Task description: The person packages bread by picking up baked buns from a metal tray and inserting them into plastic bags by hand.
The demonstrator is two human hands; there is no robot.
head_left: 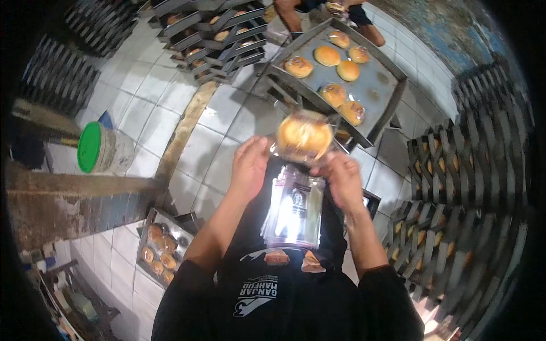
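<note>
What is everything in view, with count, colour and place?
Wrapped bread: one pack, golden, between both hands
Clear bags: one pile, uncounted, on the lap
Large tray: one, grey, upper centre
Buns: seven, golden-brown, on it
Small tray: one, silvery, lower left, holding several brown buns
Tray stacks: several, dark, left, top and right
Bucket: one, pale, green lid, left
Floor tiles: many, white
Another person: partly visible, dark clothing, top
Shirt: one, black, wearer's
Left hand, right hand: fingers on the pack

Held bun point(305, 136) motion-blurred, other person's hand point(336, 8) cut off above
</note>
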